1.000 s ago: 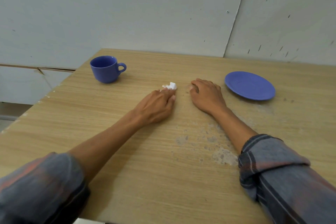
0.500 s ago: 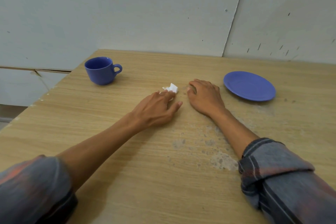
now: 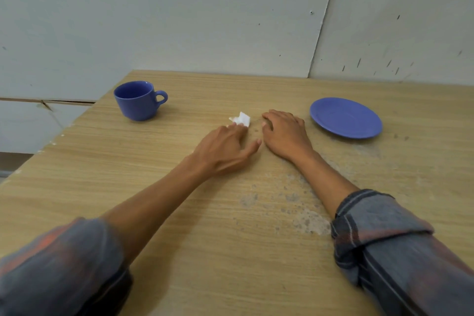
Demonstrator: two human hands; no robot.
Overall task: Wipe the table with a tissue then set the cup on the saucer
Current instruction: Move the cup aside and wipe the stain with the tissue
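Resting palm-down on the wooden counter [image 3: 159, 259], your left hand [image 3: 225, 151] has its fingers stretched forward and loosely spread, the fingertips touching the near edge of a small crumpled white tissue [image 3: 241, 118]; you press on it rather than grip it. Your right hand [image 3: 284, 133] lies flat just to the right, fingers curled slightly, holding nothing. The blue cup [image 3: 137, 100] stands upright at the far left, near the counter's left edge, its handle pointing right, well apart from the tissue. The blue saucer [image 3: 345, 117] sits bare at the far right, just beyond your right hand. Nothing lies between cup and saucer except your two hands and the tissue. A pale, speckled worn patch [image 3: 305, 218] marks the counter near your right forearm.
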